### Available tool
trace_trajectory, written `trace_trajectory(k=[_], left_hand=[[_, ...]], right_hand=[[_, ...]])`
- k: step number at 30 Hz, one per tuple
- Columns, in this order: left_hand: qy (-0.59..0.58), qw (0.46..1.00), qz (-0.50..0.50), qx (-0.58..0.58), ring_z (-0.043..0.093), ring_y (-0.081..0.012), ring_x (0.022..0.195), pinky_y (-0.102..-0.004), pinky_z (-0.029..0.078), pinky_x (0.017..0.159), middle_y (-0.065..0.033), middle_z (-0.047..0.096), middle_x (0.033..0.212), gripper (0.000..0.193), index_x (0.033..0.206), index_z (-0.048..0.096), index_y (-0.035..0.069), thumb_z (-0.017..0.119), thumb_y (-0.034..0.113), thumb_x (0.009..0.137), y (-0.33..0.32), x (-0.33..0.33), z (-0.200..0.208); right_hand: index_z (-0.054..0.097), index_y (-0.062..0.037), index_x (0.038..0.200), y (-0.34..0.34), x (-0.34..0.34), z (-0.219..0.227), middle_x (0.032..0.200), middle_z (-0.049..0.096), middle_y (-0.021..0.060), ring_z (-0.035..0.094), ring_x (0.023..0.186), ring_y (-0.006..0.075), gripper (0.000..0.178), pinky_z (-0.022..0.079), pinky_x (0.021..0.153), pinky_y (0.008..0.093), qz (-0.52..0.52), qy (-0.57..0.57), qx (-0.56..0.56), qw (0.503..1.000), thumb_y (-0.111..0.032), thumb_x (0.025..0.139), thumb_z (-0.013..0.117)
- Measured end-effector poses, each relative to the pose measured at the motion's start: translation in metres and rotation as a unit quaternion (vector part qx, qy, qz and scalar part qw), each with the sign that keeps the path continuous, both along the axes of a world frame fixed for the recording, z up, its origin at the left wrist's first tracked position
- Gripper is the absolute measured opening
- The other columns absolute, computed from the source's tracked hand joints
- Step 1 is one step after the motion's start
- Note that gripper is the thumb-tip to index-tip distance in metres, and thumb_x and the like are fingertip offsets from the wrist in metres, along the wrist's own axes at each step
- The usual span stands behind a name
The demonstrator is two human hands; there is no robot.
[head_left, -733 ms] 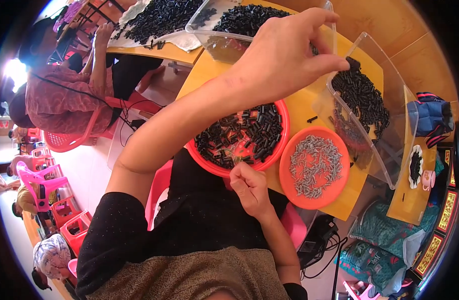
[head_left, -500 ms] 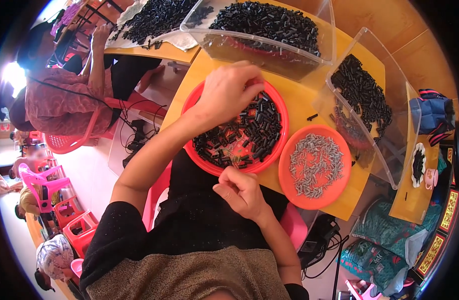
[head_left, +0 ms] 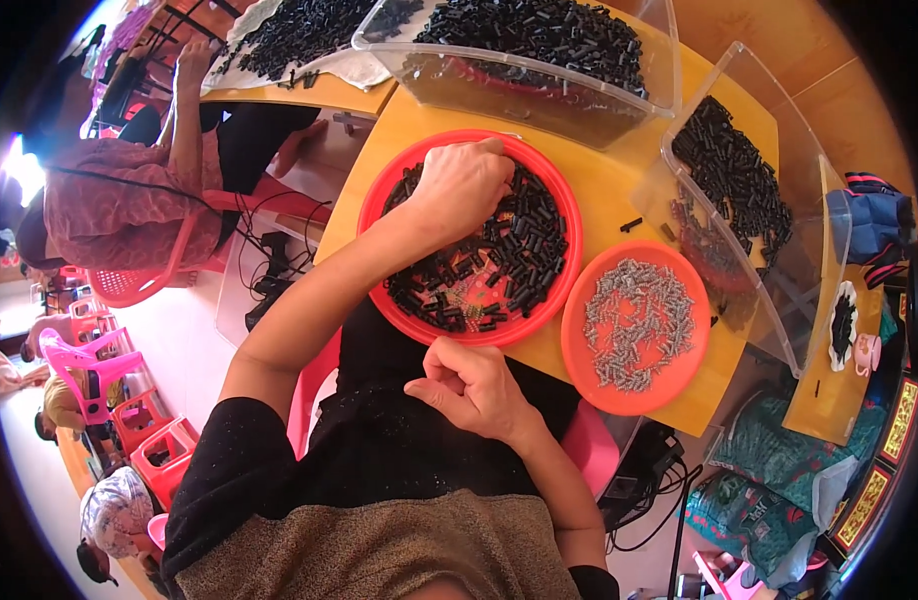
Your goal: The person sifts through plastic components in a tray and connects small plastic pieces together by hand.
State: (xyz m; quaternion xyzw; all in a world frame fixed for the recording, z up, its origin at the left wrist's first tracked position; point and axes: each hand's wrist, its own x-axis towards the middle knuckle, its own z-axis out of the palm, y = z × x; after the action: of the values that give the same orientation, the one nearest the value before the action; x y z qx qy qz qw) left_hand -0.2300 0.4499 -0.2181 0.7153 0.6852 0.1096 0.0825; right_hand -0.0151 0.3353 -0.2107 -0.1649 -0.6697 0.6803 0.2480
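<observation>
My left hand [head_left: 463,186] is over the far part of a red round basin [head_left: 577,240], its fingers curled downward and their tips hidden. Short black tube-like pieces [head_left: 534,235] lie in heaps inside, with the basin's patterned bottom showing between them. Small metallic bits [head_left: 471,312] gather at its near side. Just outside the near rim, my right hand [head_left: 479,388] hovers above my lap with curled fingers and the thumb sticking out; what it holds, if anything, is hidden. An orange-red plate [head_left: 634,398] to the right carries many small silvery screw-like parts [head_left: 639,325].
Two clear plastic bins [head_left: 519,110] [head_left: 754,255] of black pieces stand behind and to the right on the yellow table [head_left: 604,185]. A loose black piece [head_left: 631,225] lies near the plate. At left, another person [head_left: 129,205] sits beside a black heap [head_left: 299,40] on white cloth.
My left hand has come down into the basin from above its far rim. My right hand has shifted slightly left, its thumb now farther from the curled fingers.
</observation>
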Motion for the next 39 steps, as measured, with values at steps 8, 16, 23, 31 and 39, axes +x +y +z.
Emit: trace_trajectory(k=[8,16,23,31,39], left_hand=[[-0.083,0.994,-0.041,0.065,0.073,-0.0412,0.092,-0.0542,0.057,0.076,-0.0188,0.07,0.097,0.014,0.095,0.071,0.001,0.075,0.014,0.092,-0.01,0.001,0.017],[-0.433,0.874,-0.136,-0.177,0.074,-0.0318,0.093,-0.0427,0.058,0.085,-0.0164,0.073,0.102,0.016,0.103,0.072,-0.001,0.076,0.012,0.097,-0.063,0.05,0.019],[-0.367,0.928,-0.026,-0.062,0.075,-0.0269,0.091,-0.0399,0.059,0.082,-0.0138,0.074,0.101,0.016,0.106,0.071,-0.003,0.074,0.012,0.1,-0.052,0.025,0.019],[-0.479,0.856,-0.001,-0.193,0.074,-0.0165,0.083,-0.0358,0.059,0.075,-0.0104,0.078,0.093,0.019,0.109,0.07,-0.002,0.073,0.015,0.102,-0.049,0.053,0.017],[-0.426,0.902,0.028,-0.064,0.078,-0.0201,0.086,-0.0369,0.062,0.079,-0.0129,0.079,0.094,0.011,0.104,0.069,-0.003,0.072,0.007,0.1,-0.051,0.027,0.029]], right_hand=[[0.056,-0.0044,0.083,0.003,0.002,0.004,0.068,0.056,0.0087,0.056,0.057,0.0239,0.042,0.044,0.056,0.0388,0.019,-0.037,0.004,0.999,-0.029,0.095,0.088],[0.056,-0.0048,0.085,-0.003,-0.002,-0.002,0.065,0.049,0.0023,0.046,0.054,0.014,0.041,0.037,0.052,0.0326,0.008,0.001,0.029,1.0,-0.027,0.097,0.088],[0.057,-0.0049,0.084,-0.001,-0.001,-0.001,0.065,0.051,0.0026,0.048,0.054,0.0145,0.04,0.037,0.052,0.0329,0.003,-0.003,0.022,1.0,-0.027,0.095,0.089],[0.057,-0.0043,0.083,0.003,0.003,0.005,0.067,0.058,0.0089,0.058,0.056,0.0251,0.043,0.044,0.055,0.0409,0.035,-0.041,0.01,0.998,-0.032,0.096,0.087],[0.056,-0.0043,0.083,0.001,0.002,0.004,0.067,0.057,0.0095,0.057,0.057,0.0262,0.043,0.044,0.055,0.0416,0.039,-0.035,0.015,0.999,-0.031,0.096,0.087]])
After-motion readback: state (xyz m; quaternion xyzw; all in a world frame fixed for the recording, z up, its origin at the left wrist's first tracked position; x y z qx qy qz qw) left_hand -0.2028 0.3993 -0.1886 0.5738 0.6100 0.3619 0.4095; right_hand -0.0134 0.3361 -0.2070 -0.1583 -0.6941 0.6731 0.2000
